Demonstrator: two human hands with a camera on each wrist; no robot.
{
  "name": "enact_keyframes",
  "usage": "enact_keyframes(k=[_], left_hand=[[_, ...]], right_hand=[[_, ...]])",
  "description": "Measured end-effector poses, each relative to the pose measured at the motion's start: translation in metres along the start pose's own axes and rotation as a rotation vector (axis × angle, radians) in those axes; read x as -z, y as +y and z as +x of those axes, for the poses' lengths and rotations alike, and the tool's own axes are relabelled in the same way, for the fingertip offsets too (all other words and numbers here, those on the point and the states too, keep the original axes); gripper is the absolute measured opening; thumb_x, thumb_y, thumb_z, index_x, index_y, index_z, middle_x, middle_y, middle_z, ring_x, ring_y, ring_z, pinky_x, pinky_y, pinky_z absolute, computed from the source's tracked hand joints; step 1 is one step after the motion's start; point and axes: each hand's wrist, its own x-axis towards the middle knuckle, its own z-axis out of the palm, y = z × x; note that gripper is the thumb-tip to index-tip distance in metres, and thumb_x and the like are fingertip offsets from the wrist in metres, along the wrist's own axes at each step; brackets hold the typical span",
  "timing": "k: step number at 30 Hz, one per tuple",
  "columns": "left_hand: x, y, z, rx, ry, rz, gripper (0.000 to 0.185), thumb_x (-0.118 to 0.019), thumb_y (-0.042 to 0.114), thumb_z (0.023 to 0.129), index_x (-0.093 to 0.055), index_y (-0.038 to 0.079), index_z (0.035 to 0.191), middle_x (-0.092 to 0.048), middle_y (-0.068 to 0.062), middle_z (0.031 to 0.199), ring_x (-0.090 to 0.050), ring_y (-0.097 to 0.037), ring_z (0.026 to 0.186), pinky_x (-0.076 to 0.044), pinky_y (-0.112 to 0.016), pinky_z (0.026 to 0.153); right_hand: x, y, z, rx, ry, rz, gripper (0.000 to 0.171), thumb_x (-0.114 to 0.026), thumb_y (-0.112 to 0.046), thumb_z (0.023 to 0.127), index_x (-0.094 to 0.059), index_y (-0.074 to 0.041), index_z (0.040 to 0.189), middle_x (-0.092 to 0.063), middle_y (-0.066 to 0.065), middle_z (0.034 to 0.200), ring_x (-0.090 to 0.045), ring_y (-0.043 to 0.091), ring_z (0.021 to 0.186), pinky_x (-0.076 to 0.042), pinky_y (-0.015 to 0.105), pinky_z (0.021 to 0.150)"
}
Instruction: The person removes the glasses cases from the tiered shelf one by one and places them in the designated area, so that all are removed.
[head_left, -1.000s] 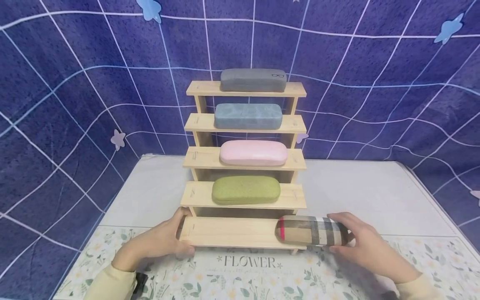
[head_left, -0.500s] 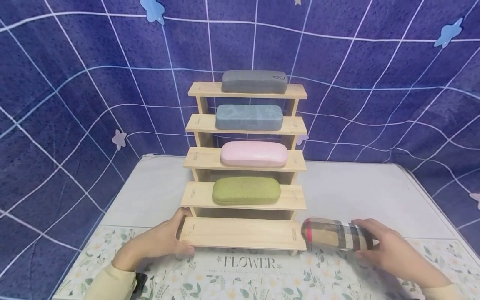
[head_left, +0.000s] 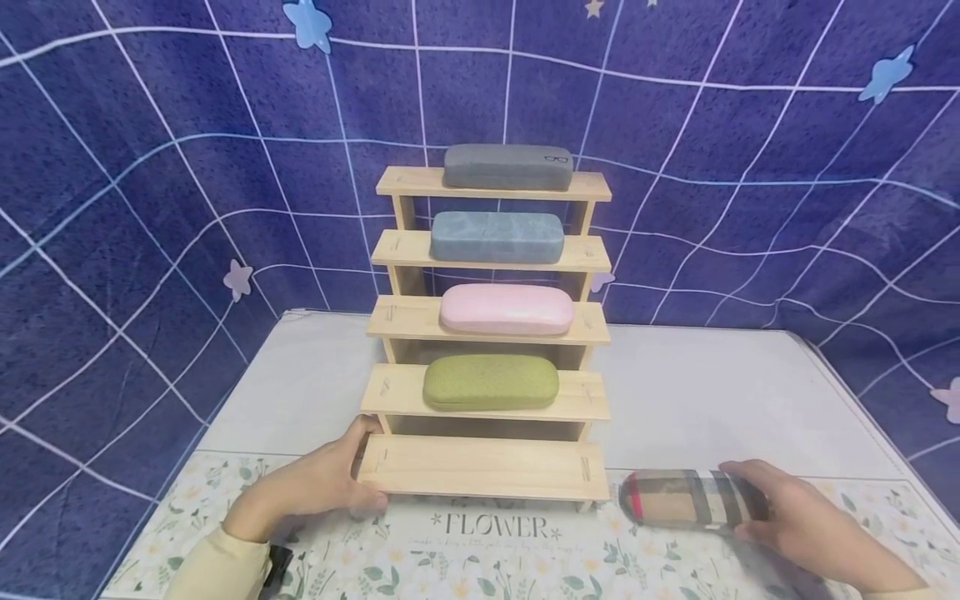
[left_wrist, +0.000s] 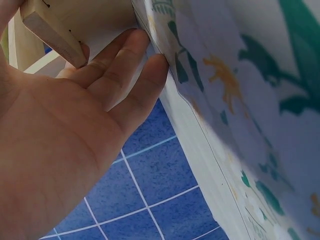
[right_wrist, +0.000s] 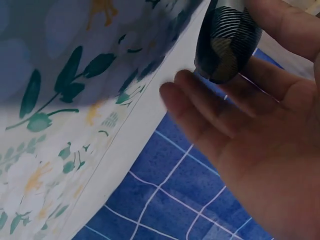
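Observation:
A wooden stepped rack (head_left: 487, 471) stands on the table. Its upper steps carry a grey case (head_left: 507, 167), a blue case (head_left: 497, 237), a pink case (head_left: 506, 309) and a green case (head_left: 491, 382); the bottom step is bare. My left hand (head_left: 352, 475) grips the left end of that bottom step, thumb behind and fingers in front; the left wrist view shows the step's corner (left_wrist: 50, 27) against my fingers (left_wrist: 120, 70). My right hand (head_left: 750, 504) holds a plaid case (head_left: 686, 498) low over the floral mat, right of the rack. The case's end (right_wrist: 227, 42) sits between thumb and fingers (right_wrist: 210, 110).
A floral mat (head_left: 495, 550) printed "FLOWER" covers the table's front; a grey surface (head_left: 712, 392) lies behind it. A blue grid cloth (head_left: 150, 208) hangs behind and drapes around the table's sides.
My right hand carried the plaid case rightward off the bottom step and lowered it to the mat. The left hand stayed on the step's left end.

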Motion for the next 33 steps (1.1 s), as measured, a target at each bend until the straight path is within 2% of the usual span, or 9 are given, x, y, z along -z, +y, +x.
enact_keyframes(k=[5,8,11,13,18,20,23,26,33], left_hand=[[0.000,-0.002,-0.001,0.005,0.006,0.015,0.089,-0.088,0.038,0.074,-0.035,0.013,0.140,-0.059,-0.012,0.127,-0.057,-0.030,0.116,-0.037,-0.065,0.104],[-0.001,-0.004,0.000,0.013,0.009,0.013,0.089,-0.087,0.041,0.074,-0.034,0.013,0.140,-0.059,-0.012,0.128,-0.058,-0.030,0.116,-0.037,-0.064,0.105],[-0.001,-0.005,0.001,0.028,0.014,0.014,0.091,-0.087,0.043,0.074,-0.034,0.014,0.141,-0.058,-0.014,0.131,-0.057,-0.032,0.118,-0.036,-0.065,0.105],[-0.001,-0.005,0.001,0.027,0.017,0.012,0.091,-0.087,0.043,0.074,-0.034,0.013,0.141,-0.057,-0.016,0.133,-0.056,-0.034,0.120,-0.035,-0.065,0.106],[0.000,-0.004,0.000,0.011,0.014,0.015,0.091,-0.087,0.044,0.074,-0.034,0.013,0.141,-0.056,-0.016,0.133,-0.057,-0.035,0.119,-0.034,-0.066,0.106],[0.000,-0.005,0.001,0.006,0.016,0.016,0.092,-0.087,0.044,0.073,-0.033,0.012,0.141,-0.056,-0.017,0.133,-0.057,-0.035,0.119,-0.034,-0.066,0.106],[0.001,-0.005,0.000,0.008,0.020,0.011,0.093,-0.087,0.044,0.073,-0.033,0.012,0.142,-0.056,-0.017,0.134,-0.056,-0.037,0.121,-0.034,-0.066,0.106],[0.000,-0.005,0.000,0.014,0.022,0.017,0.093,-0.088,0.044,0.073,-0.034,0.013,0.142,-0.056,-0.017,0.134,-0.056,-0.037,0.121,-0.035,-0.065,0.106],[-0.001,-0.005,-0.002,-0.008,0.022,0.006,0.088,-0.088,0.039,0.073,-0.035,0.012,0.139,-0.058,-0.014,0.127,-0.058,-0.030,0.114,-0.038,-0.062,0.105]], right_hand=[[-0.007,0.003,0.000,0.036,0.031,-0.030,0.074,-0.090,-0.005,0.057,-0.063,0.001,0.125,-0.067,0.018,0.118,-0.063,0.044,0.106,-0.049,0.059,0.089],[-0.012,0.005,-0.002,0.076,0.081,-0.069,0.076,-0.091,-0.003,0.052,-0.064,0.000,0.123,-0.069,0.015,0.115,-0.065,0.042,0.103,-0.051,0.033,0.093],[-0.015,0.006,-0.004,0.101,0.112,-0.077,0.081,-0.093,-0.004,0.050,-0.063,-0.002,0.126,-0.068,0.014,0.117,-0.064,0.041,0.104,-0.033,0.006,0.096],[-0.014,0.006,-0.003,0.103,0.104,-0.066,0.085,-0.093,-0.006,0.052,-0.060,-0.002,0.130,-0.066,0.017,0.121,-0.062,0.043,0.107,-0.027,0.005,0.101],[0.004,-0.006,0.005,0.122,0.125,-0.027,0.084,-0.093,-0.014,0.062,-0.056,-0.006,0.137,-0.056,0.025,0.133,-0.057,0.051,0.113,-0.047,0.060,0.093],[0.014,-0.018,0.013,0.148,0.180,-0.015,0.079,-0.091,-0.016,0.068,-0.057,-0.009,0.139,-0.054,0.023,0.137,-0.056,0.050,0.115,-0.046,0.061,0.093],[0.027,-0.042,0.029,0.197,0.283,0.001,0.071,-0.088,-0.014,0.074,-0.059,-0.015,0.139,-0.058,0.015,0.136,-0.056,0.036,0.122,-0.040,0.032,0.109],[0.038,-0.070,0.047,0.261,0.367,0.043,0.062,-0.086,-0.007,0.077,-0.063,-0.015,0.134,-0.064,0.005,0.130,-0.060,0.016,0.115,-0.038,0.011,0.100],[0.044,-0.126,0.091,0.409,0.399,0.156,0.051,-0.081,0.000,0.078,-0.067,-0.007,0.127,-0.070,0.001,0.116,-0.064,0.011,0.086,-0.052,0.022,0.070]])
